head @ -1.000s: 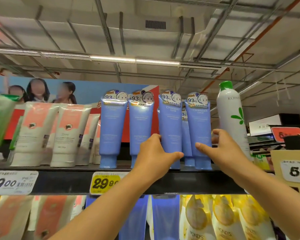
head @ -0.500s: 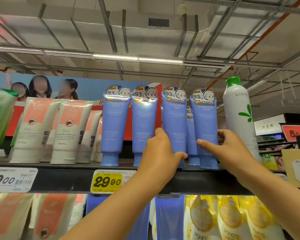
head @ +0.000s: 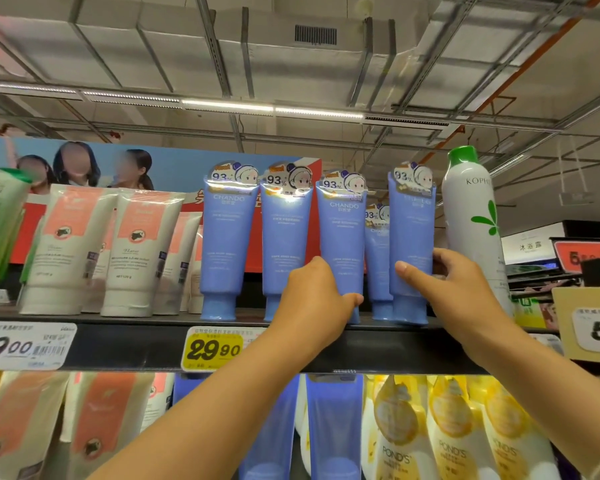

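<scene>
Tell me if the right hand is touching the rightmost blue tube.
Touching. Head view: the right hand pinches the rightmost blue tube, thumb on its front, fingers behind its edge.

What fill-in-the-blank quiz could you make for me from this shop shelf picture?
1. The left hand grips the third tube in the front row, coloured ____.
2. The right hand grips the rightmost tube, beside a white bottle with a ____ cap.
3. The yellow price tag on the shelf edge reads ____.

Missing words: blue; green; 29.90
</scene>
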